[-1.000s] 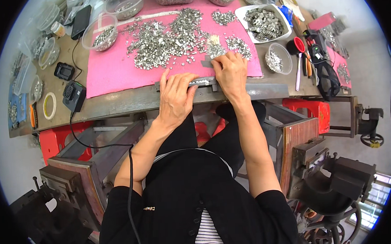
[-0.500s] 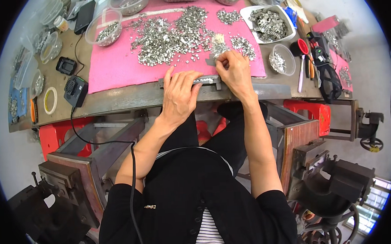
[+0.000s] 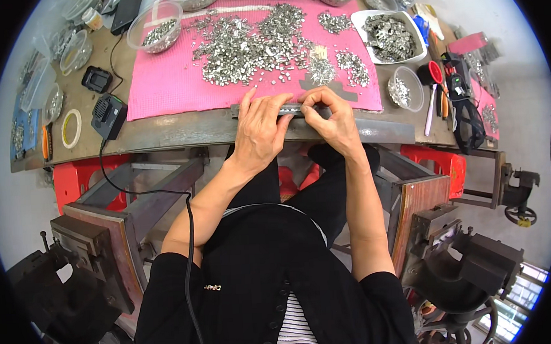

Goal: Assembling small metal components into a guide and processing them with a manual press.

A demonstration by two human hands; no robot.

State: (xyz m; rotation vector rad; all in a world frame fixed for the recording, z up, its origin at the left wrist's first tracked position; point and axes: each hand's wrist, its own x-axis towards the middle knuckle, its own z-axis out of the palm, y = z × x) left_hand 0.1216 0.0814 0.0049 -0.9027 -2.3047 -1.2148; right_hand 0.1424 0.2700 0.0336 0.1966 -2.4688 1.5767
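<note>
1. Head view. A narrow metal strip (image 3: pixel 288 109) lies at the near edge of the pink mat (image 3: pixel 173 84). Its long axis runs left to right, parallel to the front edge of the workbench (image 3: pixel 181 130); the ends point toward the person's left and right.
2. The strip looks grey, flat and straight, with a dull metallic sheen. The mat is matte pink with a fine weave. Behind the strip lies a loose heap of small metal pieces (image 3: pixel 251 44), silvery and angular.
3. The left hand (image 3: pixel 258 133) rests palm down, fingers spread loosely, fingertips pressing on the left half of the strip.
4. The right hand (image 3: pixel 335 120) is curled, thumb and forefinger pinched together at the right part of the strip; whether a small piece sits in the pinch cannot be told.
5. The strip spans between both hands, partly covered by the fingers.
6. A white tray (image 3: pixel 421 52) of metal parts sits at the far right.
</note>
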